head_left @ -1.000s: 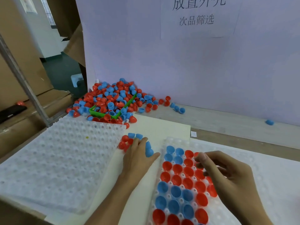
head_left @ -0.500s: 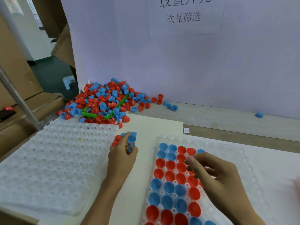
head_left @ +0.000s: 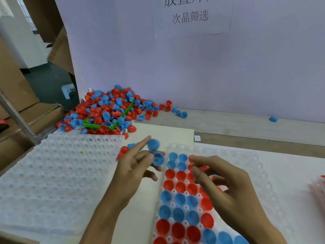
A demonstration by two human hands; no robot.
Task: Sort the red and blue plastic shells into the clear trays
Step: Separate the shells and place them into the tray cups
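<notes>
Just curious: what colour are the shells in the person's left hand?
Blue: the left hand holds two blue shells, clearest in the head view.

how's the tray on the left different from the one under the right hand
The left tray shows only bare pockets, while the right tray already holds rows of red and blue shells along its left side. The left tray lies beside the left hand, untouched; the right hand hovers over the right tray. Both are clear, dimpled plastic.
</notes>
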